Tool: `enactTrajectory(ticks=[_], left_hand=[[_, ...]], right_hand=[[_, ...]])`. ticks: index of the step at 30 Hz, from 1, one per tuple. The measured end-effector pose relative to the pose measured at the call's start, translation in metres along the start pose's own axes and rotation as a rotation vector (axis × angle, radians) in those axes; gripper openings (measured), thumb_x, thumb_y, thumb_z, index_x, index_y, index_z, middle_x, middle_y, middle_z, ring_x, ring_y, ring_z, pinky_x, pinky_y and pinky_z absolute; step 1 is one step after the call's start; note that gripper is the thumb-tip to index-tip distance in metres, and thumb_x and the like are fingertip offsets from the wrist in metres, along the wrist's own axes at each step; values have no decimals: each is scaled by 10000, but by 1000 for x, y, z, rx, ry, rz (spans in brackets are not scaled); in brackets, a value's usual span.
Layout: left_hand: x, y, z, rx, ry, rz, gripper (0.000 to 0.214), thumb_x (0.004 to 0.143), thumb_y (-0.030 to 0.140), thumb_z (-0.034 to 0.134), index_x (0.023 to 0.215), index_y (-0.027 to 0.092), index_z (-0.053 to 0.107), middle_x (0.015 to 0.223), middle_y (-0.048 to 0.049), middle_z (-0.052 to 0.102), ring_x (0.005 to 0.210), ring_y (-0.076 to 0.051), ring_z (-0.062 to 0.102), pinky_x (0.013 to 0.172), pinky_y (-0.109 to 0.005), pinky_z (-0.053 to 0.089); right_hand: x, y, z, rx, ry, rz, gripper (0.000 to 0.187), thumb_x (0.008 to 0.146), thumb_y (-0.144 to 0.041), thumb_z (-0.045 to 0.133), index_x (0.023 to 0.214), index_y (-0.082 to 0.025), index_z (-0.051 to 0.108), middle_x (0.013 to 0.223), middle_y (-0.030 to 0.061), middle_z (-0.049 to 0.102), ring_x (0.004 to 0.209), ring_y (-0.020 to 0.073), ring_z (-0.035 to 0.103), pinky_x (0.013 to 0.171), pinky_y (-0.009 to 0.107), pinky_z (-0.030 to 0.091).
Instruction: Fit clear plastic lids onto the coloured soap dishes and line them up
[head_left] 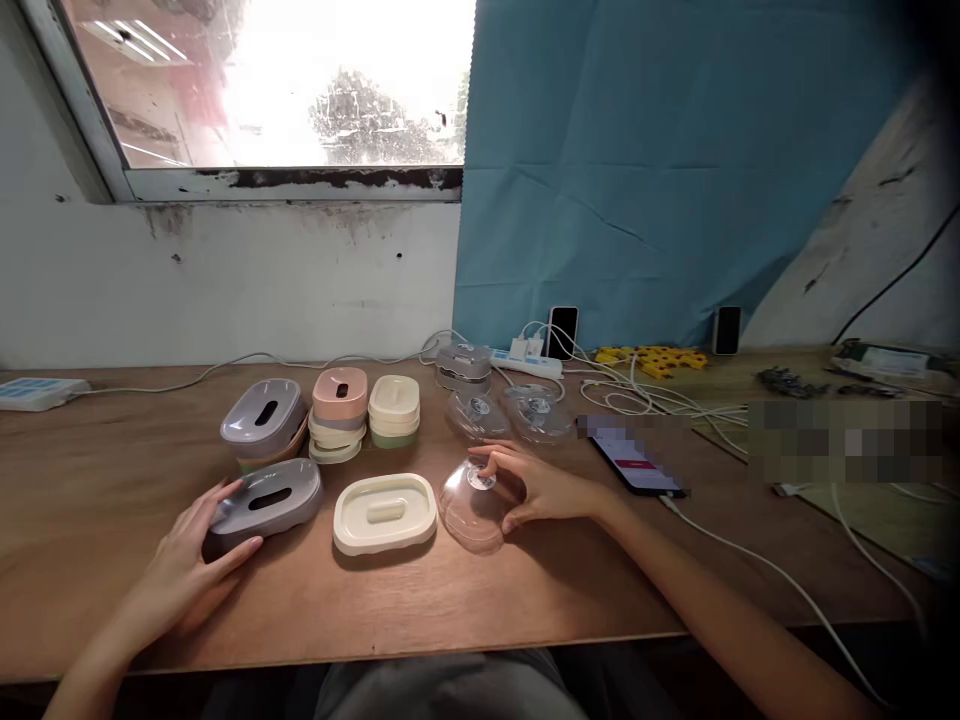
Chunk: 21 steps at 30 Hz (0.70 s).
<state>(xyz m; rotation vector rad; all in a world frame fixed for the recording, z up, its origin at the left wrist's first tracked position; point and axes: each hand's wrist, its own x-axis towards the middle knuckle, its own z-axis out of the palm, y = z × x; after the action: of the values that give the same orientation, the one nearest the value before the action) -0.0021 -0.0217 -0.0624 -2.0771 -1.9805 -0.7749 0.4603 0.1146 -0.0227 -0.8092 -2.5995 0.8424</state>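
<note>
Left hand (196,548): clamped round end of grey box (304,495), glossy plastic, oval slot, front L of wood table (420,620).
Right hand (536,490): thumb + fingers on clear dish (466,515), thin, rounded; can't tell if clamped.
Cream tray (385,513): x1, rounded rect., btwn hands.
Clear dishes: 3 seen, 2 behind.

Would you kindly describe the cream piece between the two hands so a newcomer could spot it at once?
On the brown table, look between the left hand and right hand. There lies a cream piece with a raised rim. Unlike the grey cover at its left, it shows no dark slot; unlike the clear piece at its right, it's opaque.
</note>
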Motion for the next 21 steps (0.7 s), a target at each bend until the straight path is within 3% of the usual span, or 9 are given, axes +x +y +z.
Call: enactTrajectory(ticks=[4, 9, 13, 17, 19, 21], left_hand=[[1, -10, 8, 3, -32, -13, 432, 862, 488, 508, 1209, 236, 558, 1371, -113, 496, 1197, -341, 552, 873, -396, 549], [4, 6, 3, -5, -104, -36, 404, 814, 515, 568, 1133, 279, 647, 1181, -110, 611, 1046, -331, 635, 765, -394, 582], [3, 32, -10, -61, 77, -75, 353, 784, 577, 598, 991, 304, 681, 1183, -47, 561, 1034, -324, 595, 787, -447, 569], [2, 73, -20, -154, 293, 139, 235, 819, 483, 617, 948, 292, 664, 1370, 2, 428, 1130, -326, 511, 919, -510, 482], [3, 93, -17, -196, 327, 248, 173, 827, 398, 641, 950, 278, 659, 1411, -13, 401, 1153, -317, 492, 938, -508, 456], [3, 108, -7, -240, 302, 245, 177, 832, 375, 645, 975, 271, 658, 1413, -34, 401, 1177, -310, 477, 941, -493, 457]], right_hand=[[-1, -4, 3, 78, 2, 59, 610, 623, -484, 802, 1122, -250, 539, 1468, 83, 348, 1341, 323, 337, 1062, 462, 341], [-5, -5, -3, 64, -37, 112, 616, 666, -283, 759, 1231, -294, 514, 1497, 41, 317, 1334, 303, 357, 1078, 460, 324], [-6, 4, -7, 44, -54, 92, 736, 661, -252, 760, 1328, -270, 449, 1468, 56, 362, 1332, 288, 357, 1102, 448, 293], [-5, 13, -6, 41, -31, 20, 798, 662, -354, 787, 1360, -236, 417, 1406, 75, 421, 1307, 283, 378, 1102, 436, 294], [-5, 15, -5, 42, -20, 7, 800, 672, -391, 785, 1361, -221, 415, 1399, 87, 423, 1309, 284, 374, 1108, 436, 287], [-4, 15, -4, 57, -18, 13, 811, 679, -424, 784, 1363, -204, 408, 1399, 98, 415, 1314, 279, 371, 1112, 427, 287]])
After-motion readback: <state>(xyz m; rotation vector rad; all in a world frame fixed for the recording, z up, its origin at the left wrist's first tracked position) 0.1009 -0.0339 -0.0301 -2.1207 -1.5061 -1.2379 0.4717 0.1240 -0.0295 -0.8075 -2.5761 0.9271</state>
